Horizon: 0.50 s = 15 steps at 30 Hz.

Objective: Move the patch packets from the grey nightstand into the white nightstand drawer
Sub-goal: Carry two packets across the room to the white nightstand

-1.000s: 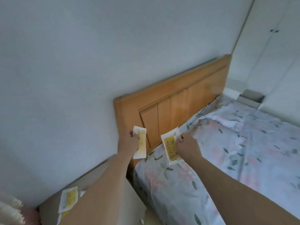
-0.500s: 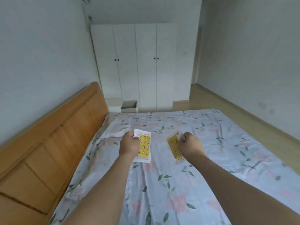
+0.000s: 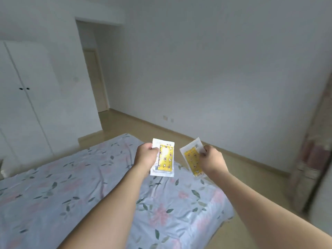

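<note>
My left hand grips a white patch packet with a yellow printed panel by its left edge, held upright in front of me. My right hand pinches a second yellow-and-white patch packet by its upper right corner, and it hangs tilted. Both packets are held out above the far corner of the bed. Neither nightstand is in view.
A bed with a pale floral sheet fills the lower left. White wardrobe doors stand at the left, with an open doorway beyond. Wooden floor runs along the white wall. A blurred curtain-like edge is at the right.
My view has swung right, from the headboard and grey nightstand, across the bed, to the foot of the bed and the far wall. Both hands still hold their packets in front.
</note>
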Motion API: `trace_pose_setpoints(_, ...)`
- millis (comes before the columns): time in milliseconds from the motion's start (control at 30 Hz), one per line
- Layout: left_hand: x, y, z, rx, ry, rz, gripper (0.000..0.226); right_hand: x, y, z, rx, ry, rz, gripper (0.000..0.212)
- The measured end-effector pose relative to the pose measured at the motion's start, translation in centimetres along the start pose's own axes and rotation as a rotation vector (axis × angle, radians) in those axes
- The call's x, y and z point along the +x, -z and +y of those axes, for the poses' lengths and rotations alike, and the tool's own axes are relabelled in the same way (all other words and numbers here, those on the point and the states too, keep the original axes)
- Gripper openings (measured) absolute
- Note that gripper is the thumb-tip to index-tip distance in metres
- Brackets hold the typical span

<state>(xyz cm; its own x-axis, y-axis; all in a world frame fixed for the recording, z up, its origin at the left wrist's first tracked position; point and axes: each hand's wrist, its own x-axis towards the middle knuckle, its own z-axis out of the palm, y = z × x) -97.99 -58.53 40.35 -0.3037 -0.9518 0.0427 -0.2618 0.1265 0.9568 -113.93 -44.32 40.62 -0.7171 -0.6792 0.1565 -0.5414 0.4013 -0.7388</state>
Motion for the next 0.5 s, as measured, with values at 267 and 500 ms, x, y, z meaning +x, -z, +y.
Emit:
trace_pose_setpoints(267, 8.7, -22.3, 5.2, -0.006, -0.089, -0.298, 0.013, 12.2, 9.0, 13.0, -0.066, -0.189, 0.167, 0.013)
trace_pose_setpoints(500, 21.3, -37.2, 7.3, -0.040, -0.078, -0.423, 0.018, 28.5, 12.8, 20.0, -0.447, -0.110, 0.202, 0.012)
